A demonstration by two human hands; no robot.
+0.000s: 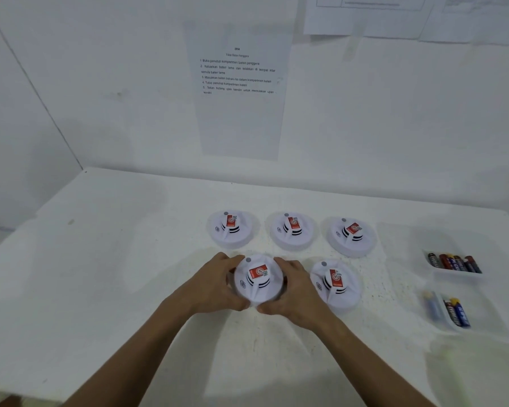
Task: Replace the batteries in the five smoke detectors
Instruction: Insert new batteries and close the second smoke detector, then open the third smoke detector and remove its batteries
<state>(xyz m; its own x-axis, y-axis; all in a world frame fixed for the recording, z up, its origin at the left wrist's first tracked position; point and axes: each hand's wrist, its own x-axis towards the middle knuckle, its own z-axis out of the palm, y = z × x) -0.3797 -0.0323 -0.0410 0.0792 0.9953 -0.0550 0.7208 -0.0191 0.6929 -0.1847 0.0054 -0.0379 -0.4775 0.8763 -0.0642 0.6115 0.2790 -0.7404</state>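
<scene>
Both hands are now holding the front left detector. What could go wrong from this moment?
1. The left hand and right hand grip the held detector close to its front right neighbour; turning it over may knock that one.
2. The two battery trays, far and near, look alike, so old and new batteries might get mixed.
3. All five detectors look identical, so one could be skipped or done twice.

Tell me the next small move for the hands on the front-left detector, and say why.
Probably lift and turn it over. Both the left hand and the right hand hold the front-left detector by its rim, and it sits face up on the table with its red label showing. No battery cover shows on this side, so it is likely underneath.
</scene>
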